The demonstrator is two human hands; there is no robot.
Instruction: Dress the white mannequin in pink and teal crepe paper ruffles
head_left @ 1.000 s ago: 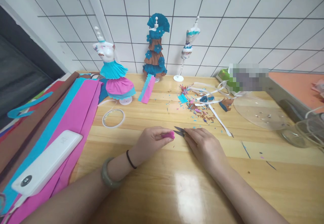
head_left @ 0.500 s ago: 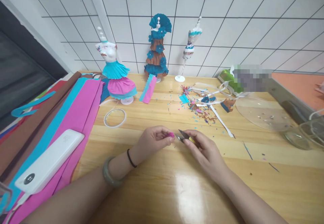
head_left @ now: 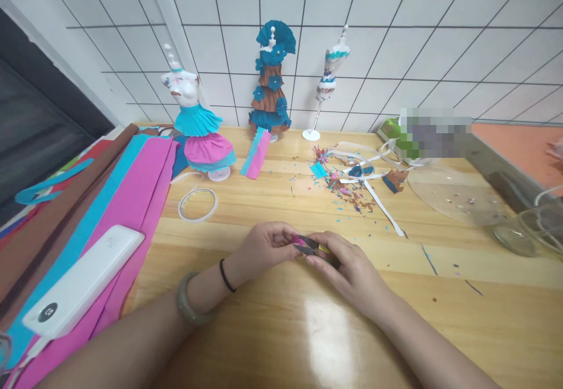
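My left hand (head_left: 261, 248) rests on the wooden table (head_left: 334, 324), fingers pinched on a small pink piece of crepe paper (head_left: 295, 240), mostly hidden by my fingertips. My right hand (head_left: 347, 263) grips small scissors (head_left: 310, 245) with yellow handles; the dark blades point left and meet the pink piece. Both hands touch at the middle of the table. A dark hair tie and a pale green bangle (head_left: 187, 301) sit on my left wrist.
Pink, blue and brown paper sheets (head_left: 127, 201) lie at left under a white device (head_left: 81, 289). A tape ring (head_left: 197, 204), three dressed mini mannequins (head_left: 196, 125), paper scraps and white strips (head_left: 352, 186), a clear plastic lid (head_left: 453, 195) and a glass container (head_left: 528, 230) stand farther back.
My right hand has picked the scissors up off the table and moved left, bringing the blades onto the pink piece. My left hand stayed nearly still.
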